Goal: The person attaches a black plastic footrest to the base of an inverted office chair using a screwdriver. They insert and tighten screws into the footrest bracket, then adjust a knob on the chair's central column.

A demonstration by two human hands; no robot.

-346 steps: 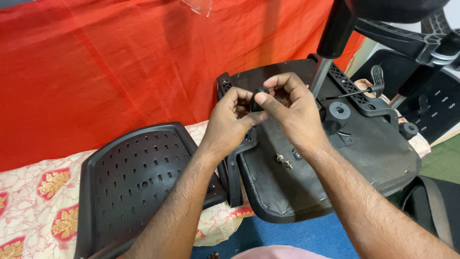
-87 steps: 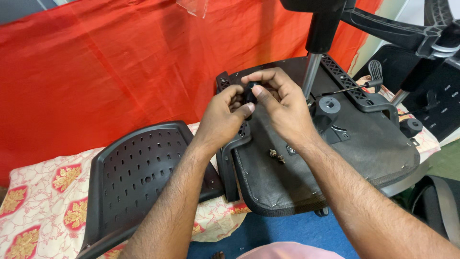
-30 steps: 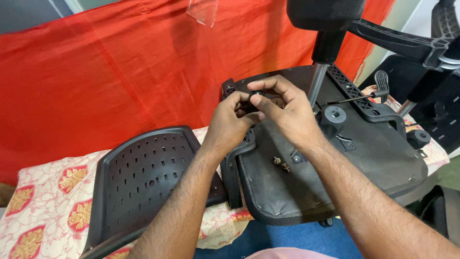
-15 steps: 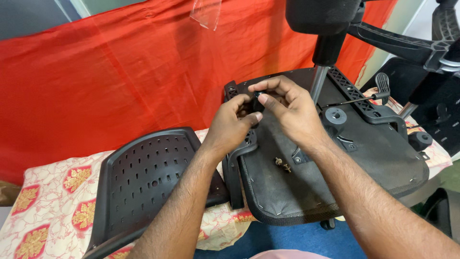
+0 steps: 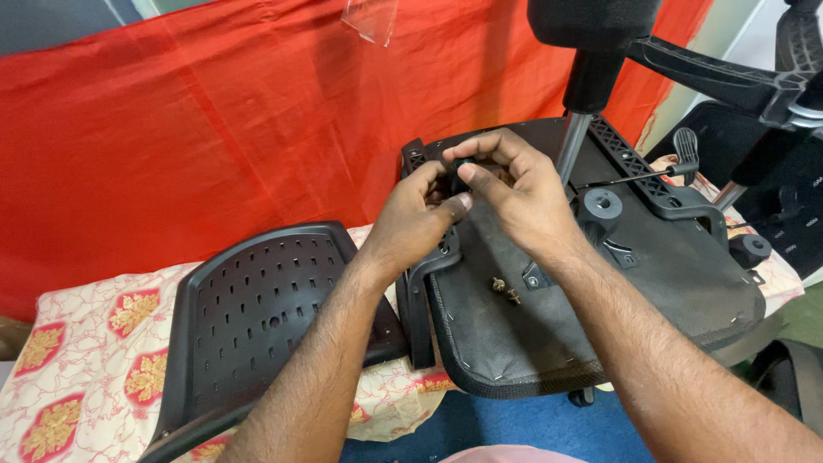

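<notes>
Grip, both hands: left hand [image 5: 411,219] and right hand [image 5: 519,197] meet fingertip to fingertip over the near edge of an upturned black office-chair seat pan [image 5: 600,300], pinching between them a small black part [image 5: 464,165], too small to identify. Fingers curled, nearly closed on it.

Pose: both forearms extend up from the lower frame edge, wrists level, palms turned toward each other; the right thumb lies along the top.

Small brass-coloured screws [image 5: 505,289]: loose on the seat pan underside, just below the right wrist, apart from the grip.

Black perforated plastic chair backrest [image 5: 257,326]: flat to the left, under the left forearm.

Cream floral cloth [image 5: 94,343]: covers the counter beneath both chair parts.

Red fabric sheet [image 5: 214,129]: hangs behind.

Clear plastic packet [image 5: 370,17]: top edge, against the red sheet.
</notes>
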